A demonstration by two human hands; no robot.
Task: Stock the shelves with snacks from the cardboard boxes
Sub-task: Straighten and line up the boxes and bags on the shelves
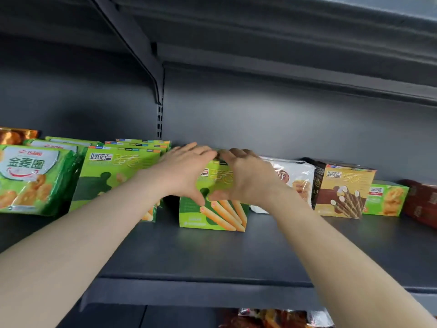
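Left hand (pixel 186 171), right hand (pixel 246 176): both clasp top edge of green snack box (pixel 212 215), thumbs on front. Box upright mid-shelf (pixel 212 263), broad face near; narrow gap left toward matching boxes (pixel 113 176); left hand nearer.

Matt dark metal shelf (pixel 189 261), printed cardboard box (pixel 212 216) (slightly glossy), shiny plastic bag (pixel 30 181)

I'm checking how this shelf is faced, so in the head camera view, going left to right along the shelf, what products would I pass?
green ring-biscuit bags → stacked green egg-roll boxes → held green egg-roll box → white bag → brown chocolate-roll box → small green box → dark red packs
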